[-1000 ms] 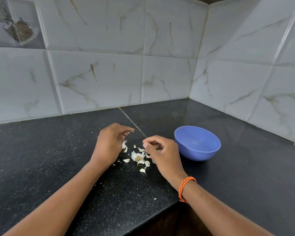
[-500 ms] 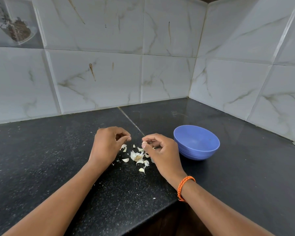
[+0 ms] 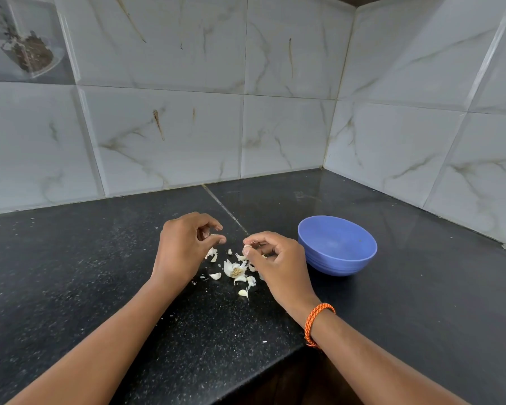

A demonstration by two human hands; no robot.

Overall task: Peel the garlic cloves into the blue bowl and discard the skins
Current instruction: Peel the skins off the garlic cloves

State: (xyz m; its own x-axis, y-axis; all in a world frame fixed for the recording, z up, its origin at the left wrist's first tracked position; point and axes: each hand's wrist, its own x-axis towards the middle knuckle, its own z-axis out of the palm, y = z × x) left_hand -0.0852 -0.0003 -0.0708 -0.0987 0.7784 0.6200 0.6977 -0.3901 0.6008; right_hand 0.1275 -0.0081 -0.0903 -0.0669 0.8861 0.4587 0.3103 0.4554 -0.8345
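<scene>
The blue bowl stands empty on the black counter, just right of my right hand. That hand pinches a small garlic clove between thumb and forefinger, above a heap of garlic pieces and papery skins. My left hand hovers at the left of the heap with its fingers curled toward the thumb. I see nothing between its fingertips. Two loose cloves lie at the heap's near side, and the hands are a short gap apart.
The black speckled counter runs into a corner of white tiled walls. Its front edge lies close under my forearms. A seam crosses the counter behind my hands. An orange bracelet circles my right wrist.
My left hand has curled its forefinger back toward the thumb and shifted slightly left, away from the right hand. The right hand has kept its pinch on the clove, almost still.
</scene>
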